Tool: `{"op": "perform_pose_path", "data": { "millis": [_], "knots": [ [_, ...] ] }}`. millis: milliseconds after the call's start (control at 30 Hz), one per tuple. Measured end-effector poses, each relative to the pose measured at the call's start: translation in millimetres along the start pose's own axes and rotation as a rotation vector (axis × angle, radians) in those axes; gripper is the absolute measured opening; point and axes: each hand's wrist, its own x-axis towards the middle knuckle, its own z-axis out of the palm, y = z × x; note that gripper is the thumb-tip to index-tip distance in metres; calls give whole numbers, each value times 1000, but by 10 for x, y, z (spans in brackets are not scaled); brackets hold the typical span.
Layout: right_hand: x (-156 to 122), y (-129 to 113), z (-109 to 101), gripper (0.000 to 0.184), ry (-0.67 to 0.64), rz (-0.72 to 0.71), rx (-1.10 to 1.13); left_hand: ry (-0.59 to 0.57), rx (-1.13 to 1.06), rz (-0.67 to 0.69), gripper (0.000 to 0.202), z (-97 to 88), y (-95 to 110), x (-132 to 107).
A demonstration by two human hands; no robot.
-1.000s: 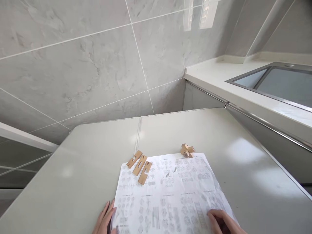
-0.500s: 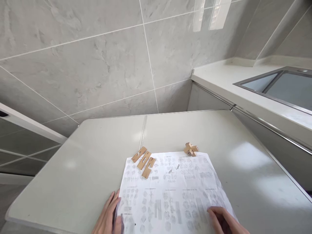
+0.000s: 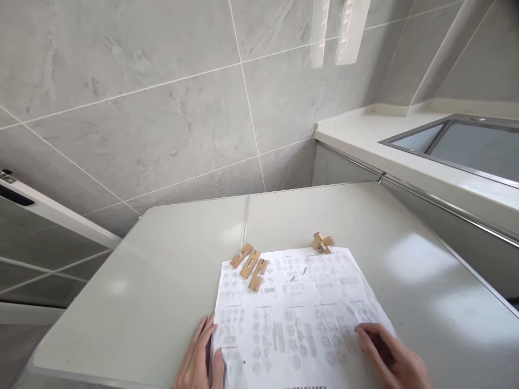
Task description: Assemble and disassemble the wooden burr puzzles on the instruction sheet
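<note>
A white printed sheet (image 3: pixel 300 346) with rows of small grey figures lies on the table in front of me. Along its left edge rests my left hand (image 3: pixel 198 356), fingers stretched out and the thumb apart on the paper. My right hand (image 3: pixel 391 351) is closed over the sheet's right side, thumb and forefinger together at the paper; whatever may be between them is hidden. Three notched wooden puzzle pieces, marked 1 (image 3: pixel 241 255), 2 (image 3: pixel 250 263) and 3 (image 3: pixel 258 275), lie side by side across the sheet's upper left corner. An assembled wooden cross puzzle (image 3: pixel 323 243) sits at its far edge, towards the right.
The pale glossy table (image 3: pixel 133 292) has a seam running across it and a rounded far left corner. Behind rises a grey tiled wall (image 3: pixel 162 108). A counter (image 3: pixel 357 129) with a sink (image 3: pixel 466 143) stands at the right, and a white-framed glass panel (image 3: pixel 48 248) at the left.
The whole view has shifted slightly, so the sheet, pieces and hands appear a little further right. Both hands keep nearly the same places on the sheet, and the wooden pieces keep their arrangement.
</note>
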Motion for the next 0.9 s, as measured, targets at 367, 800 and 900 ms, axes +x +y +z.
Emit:
{"op": "perform_pose_path", "data": {
  "millis": [367, 800, 900],
  "knots": [
    [44, -26, -1, 42, -9, -41, 21, 88, 23, -86, 31, 7, 75, 30],
    [111, -117, -6, 45, 1, -57, 77, 243, 52, -171, 21, 65, 206, 40],
    [105, -98, 15, 45, 16, -45, 67, 256, 48, -160, 21, 79, 194, 38]
  ]
}}
